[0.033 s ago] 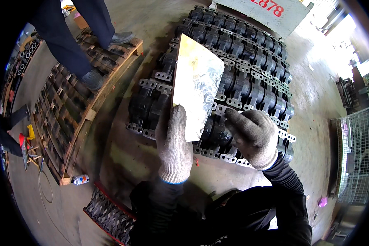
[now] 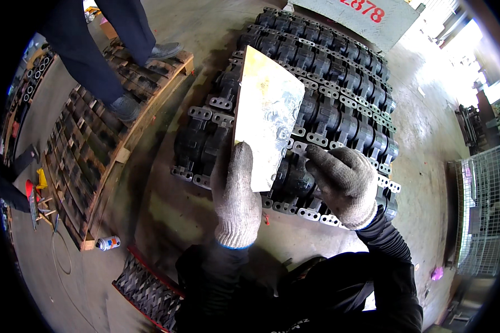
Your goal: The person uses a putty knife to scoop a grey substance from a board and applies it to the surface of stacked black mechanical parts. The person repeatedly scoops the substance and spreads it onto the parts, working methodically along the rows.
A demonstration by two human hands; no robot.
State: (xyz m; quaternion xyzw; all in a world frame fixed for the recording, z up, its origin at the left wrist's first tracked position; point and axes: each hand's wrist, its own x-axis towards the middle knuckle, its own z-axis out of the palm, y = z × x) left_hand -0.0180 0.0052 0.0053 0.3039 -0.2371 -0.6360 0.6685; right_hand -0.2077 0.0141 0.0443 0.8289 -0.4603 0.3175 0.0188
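A pale flat board [image 2: 265, 111] with grey smears and a yellowish stain stands tilted up in front of me. My left hand [image 2: 238, 197], in a knitted grey-white glove, grips its lower left edge with the thumb on the near face. Just right of the board, my right hand [image 2: 344, 183] has its gloved fingers curled together, apart from the board. What they hold, if anything, is hidden. Behind and below both hands lie rows of black track rollers [image 2: 339, 125] with drilled metal mounting ends; the board hides some of them.
At left, a person's legs [image 2: 103, 61] stand on a wooden pallet [image 2: 129, 145] loaded with dark metal pieces. A spray can [image 2: 108, 242] lies beside it. Near my knees is a red-edged mesh panel [image 2: 150, 291]. A wire cage [image 2: 480, 211] stands right; a grey block [image 2: 361, 25] is at the back.
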